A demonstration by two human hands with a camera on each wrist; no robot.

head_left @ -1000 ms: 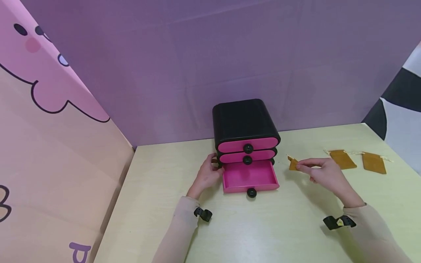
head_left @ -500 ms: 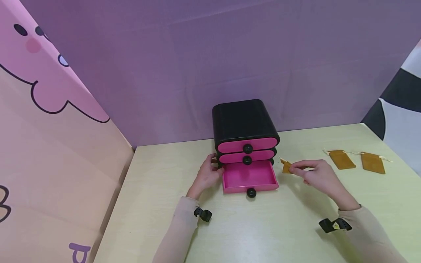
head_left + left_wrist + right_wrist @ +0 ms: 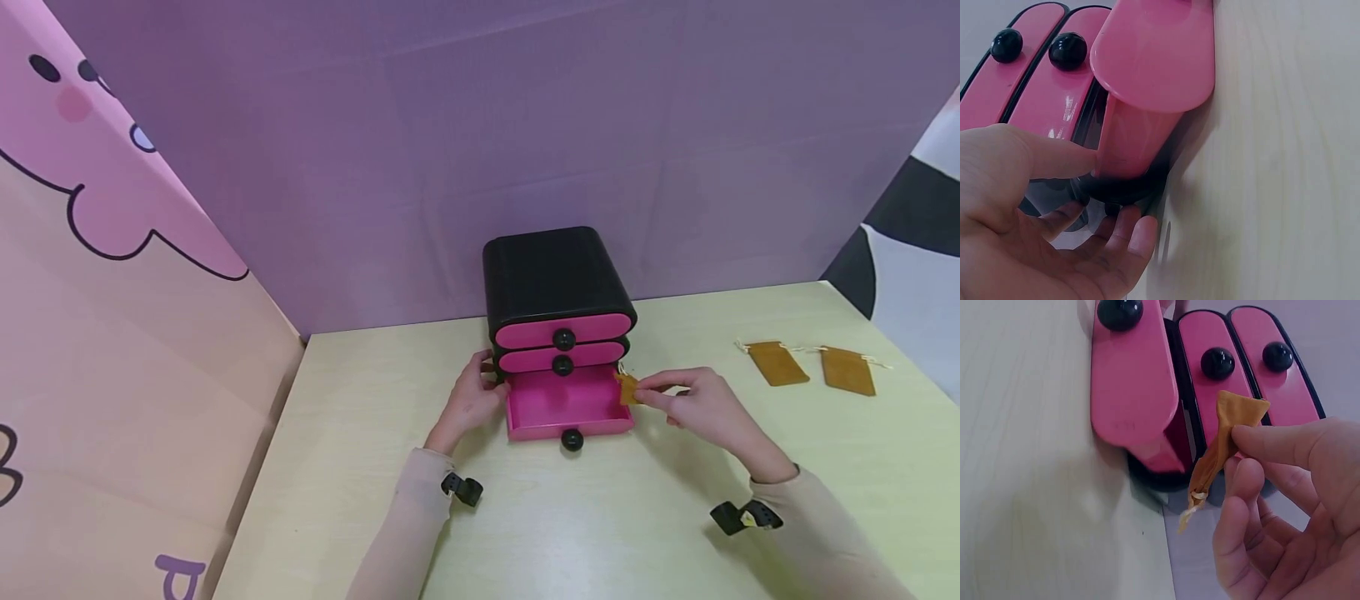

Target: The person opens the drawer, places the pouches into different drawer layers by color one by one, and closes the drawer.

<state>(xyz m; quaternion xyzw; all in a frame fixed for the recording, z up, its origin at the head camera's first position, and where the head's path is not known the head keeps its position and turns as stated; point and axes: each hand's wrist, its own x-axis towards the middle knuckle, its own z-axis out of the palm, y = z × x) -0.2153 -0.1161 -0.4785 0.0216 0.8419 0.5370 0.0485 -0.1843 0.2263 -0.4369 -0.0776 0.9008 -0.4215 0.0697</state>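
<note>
A black cabinet [image 3: 555, 271] with three pink drawers stands in the middle of the table; its bottom drawer [image 3: 536, 432] is pulled out and holds nothing. My left hand [image 3: 471, 402] grips the cabinet's left side, the thumb at the drawer's side wall and the fingers around the black body in the left wrist view. Between thumb and forefinger of my right hand [image 3: 701, 408] I pinch a small tan drawstring pouch [image 3: 1232, 419], its pale cord hanging down in the right wrist view. From the head view, the pouch overlaps the drawer's right edge.
Two more tan pouches, one nearer [image 3: 778, 364] and one farther right [image 3: 847, 372], lie flat on the table [image 3: 360, 433]. A purple cloth wall [image 3: 375, 167] rises right behind the cabinet, and a printed panel [image 3: 135, 333] borders the left side.
My right hand has moved left with the pouch, from beside the cabinet to the open drawer's right edge. My left hand has stayed in place.
</note>
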